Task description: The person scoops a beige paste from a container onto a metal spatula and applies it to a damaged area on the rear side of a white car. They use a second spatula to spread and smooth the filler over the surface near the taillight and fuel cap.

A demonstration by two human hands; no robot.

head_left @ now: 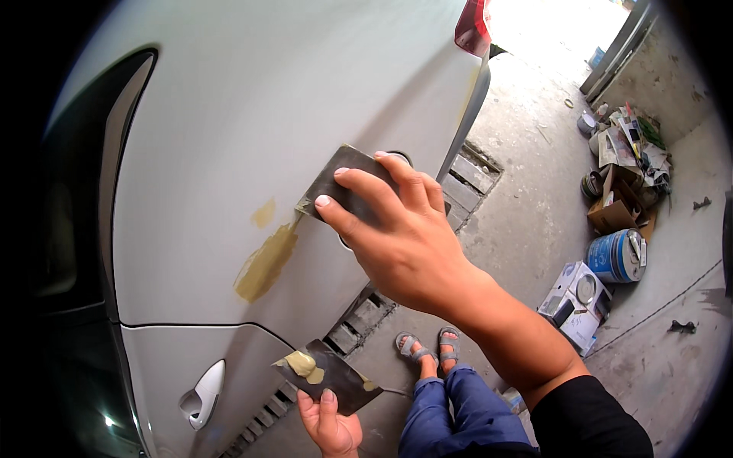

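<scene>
My right hand (pixel 405 240) grips a thin dark putty spreader (pixel 334 182), fingertips spread over its face. One corner of the spreader meets the top end of a yellowish putty streak (pixel 269 263) on the silver-white car panel (pixel 191 168). A smaller, fainter putty patch (pixel 263 214) lies just left of that streak. Lower down, my left hand (pixel 330 427) pinches a second dark putty spreader (pixel 343 382) by its edge, thumb on top. A lump of putty (pixel 304 366) rests on its left end, with a small smear at the opposite corner.
Below the panel seam is a door handle (pixel 203 393); a red tail light (pixel 473 29) is at the top. A slotted floor grate (pixel 359 320) runs beside the car. Along the right wall stand a blue can (pixel 615 256), a white box (pixel 576 305) and an open cardboard box (pixel 617 202).
</scene>
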